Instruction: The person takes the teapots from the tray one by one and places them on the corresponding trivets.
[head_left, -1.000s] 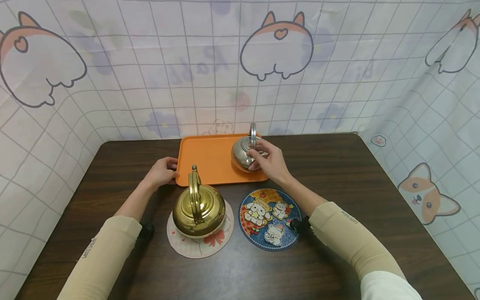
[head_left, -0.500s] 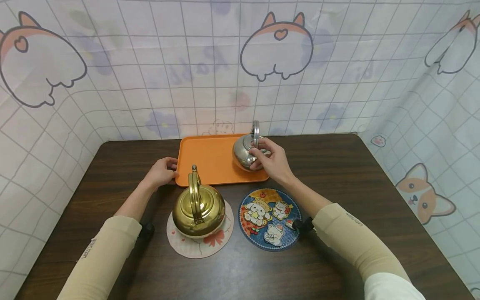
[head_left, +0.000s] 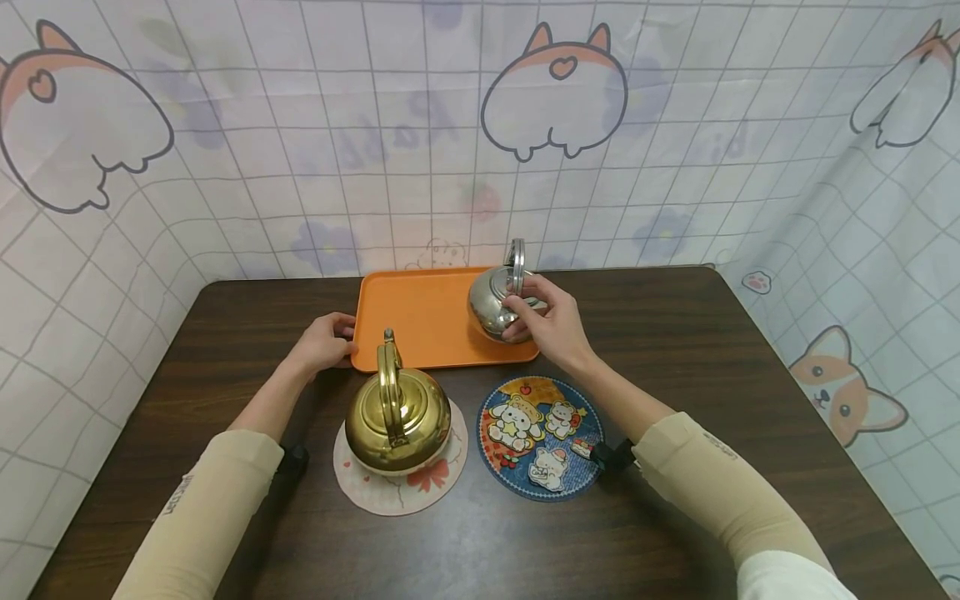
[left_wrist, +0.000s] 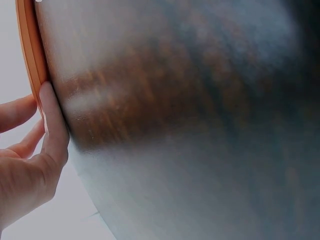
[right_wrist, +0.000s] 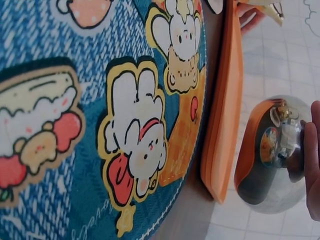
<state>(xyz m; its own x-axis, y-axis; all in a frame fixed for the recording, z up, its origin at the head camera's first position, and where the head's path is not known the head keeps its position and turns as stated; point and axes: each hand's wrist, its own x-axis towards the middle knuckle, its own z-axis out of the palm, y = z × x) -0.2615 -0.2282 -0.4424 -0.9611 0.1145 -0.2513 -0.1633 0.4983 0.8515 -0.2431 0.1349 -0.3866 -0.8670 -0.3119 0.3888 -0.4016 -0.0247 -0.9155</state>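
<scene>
At the back of the table, my left hand (head_left: 325,342) holds the left edge of an orange tray (head_left: 412,312). In the left wrist view, fingers (left_wrist: 54,117) lie on either side of its rim (left_wrist: 31,45). A small round silver kettle (head_left: 489,304) is over the tray's right end, its hoop handle upright. My right hand (head_left: 551,321) grips it by the handle, with lower fingers close to the body. The right wrist view has the kettle (right_wrist: 272,175) beyond the tray's rim (right_wrist: 222,130), with part of the hand (right_wrist: 312,165) at the frame's edge.
A larger gold kettle (head_left: 412,417) stands on a pink floral round mat (head_left: 375,496), just in front of the tray. Right of it lies a blue round mat (head_left: 502,475) with cartoon animals, under the right wrist. A tile-patterned cloth (head_left: 420,192) hangs behind the dark wooden table (head_left: 637,300).
My right hand and the silver kettle have shifted slightly right, and the kettle's handle stands a little higher in the view. The left hand and the gold kettle have stayed put.
</scene>
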